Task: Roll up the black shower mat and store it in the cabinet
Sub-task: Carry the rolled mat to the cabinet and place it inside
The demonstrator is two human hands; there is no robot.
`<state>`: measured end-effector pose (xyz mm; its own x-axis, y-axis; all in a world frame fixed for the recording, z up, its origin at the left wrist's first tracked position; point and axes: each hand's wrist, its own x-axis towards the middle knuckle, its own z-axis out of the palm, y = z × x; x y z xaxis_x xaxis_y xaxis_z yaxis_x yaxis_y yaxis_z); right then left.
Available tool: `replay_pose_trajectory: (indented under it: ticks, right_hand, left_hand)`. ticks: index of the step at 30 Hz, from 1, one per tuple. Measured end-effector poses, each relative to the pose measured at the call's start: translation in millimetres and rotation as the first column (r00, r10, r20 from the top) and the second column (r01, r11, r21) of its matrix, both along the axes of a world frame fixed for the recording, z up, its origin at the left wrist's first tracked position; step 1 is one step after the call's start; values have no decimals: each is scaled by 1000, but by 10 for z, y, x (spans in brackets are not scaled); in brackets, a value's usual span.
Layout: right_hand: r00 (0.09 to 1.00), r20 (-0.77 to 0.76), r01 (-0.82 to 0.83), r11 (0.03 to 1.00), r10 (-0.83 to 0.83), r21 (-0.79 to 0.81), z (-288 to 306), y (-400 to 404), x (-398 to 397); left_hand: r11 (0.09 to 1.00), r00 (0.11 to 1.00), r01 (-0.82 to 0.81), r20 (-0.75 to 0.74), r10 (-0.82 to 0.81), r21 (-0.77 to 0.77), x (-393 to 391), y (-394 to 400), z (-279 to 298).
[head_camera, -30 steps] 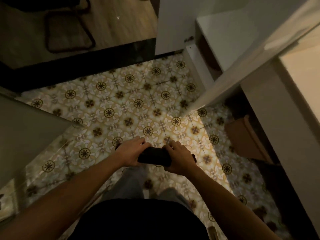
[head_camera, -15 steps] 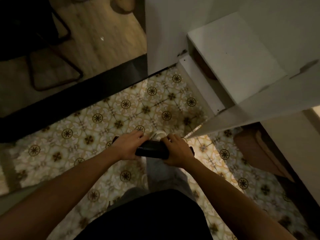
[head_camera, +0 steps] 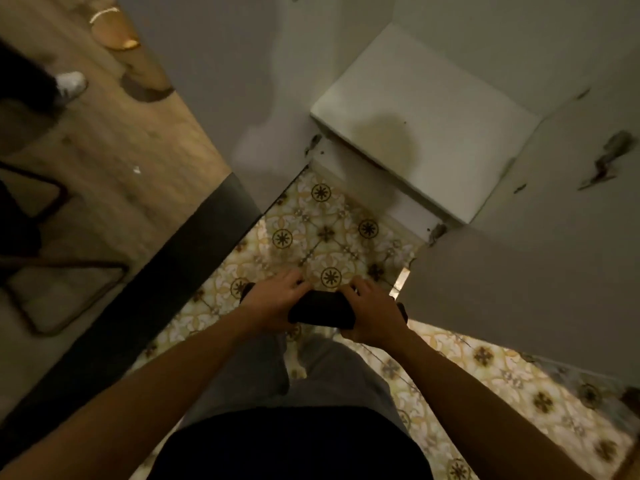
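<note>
The black shower mat [head_camera: 320, 311] is a tight dark roll held level at waist height over the patterned tile floor. My left hand [head_camera: 273, 301] grips its left end and my right hand [head_camera: 372, 315] grips its right end; both ends are mostly hidden under my fingers. Ahead and to the right stands the white cabinet [head_camera: 426, 112], with a bare white shelf showing. Its open door [head_camera: 526, 289] hangs close to my right hand.
A black threshold strip [head_camera: 145, 299] separates the tiles from a wooden floor [head_camera: 114, 157] on the left. A dark metal chair frame [head_camera: 52, 271] and a white shoe [head_camera: 71, 84] lie there. A grey wall [head_camera: 225, 81] rises ahead.
I have stepped and turned towards the cabinet, so its shelf and door fill more of the view. Both hands keep the same grip on the rolled mat.
</note>
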<state>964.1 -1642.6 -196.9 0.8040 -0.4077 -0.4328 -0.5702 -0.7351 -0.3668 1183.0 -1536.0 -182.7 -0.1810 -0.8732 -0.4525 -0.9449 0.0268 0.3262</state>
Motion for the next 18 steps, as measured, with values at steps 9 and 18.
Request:
replay_pose_trajectory:
  ticks: [9,18]
  right_hand:
    - [962,-41,270,962,-271,-26,-732,-817,601]
    - [876,-52,479,878,-479,-10,-2246,-1580,1098]
  left_hand:
    - [969,968,246,-43,-245,-1,822,-1383,-915]
    - [900,899,436,-33,-436,-24,1370,-2653,-2542]
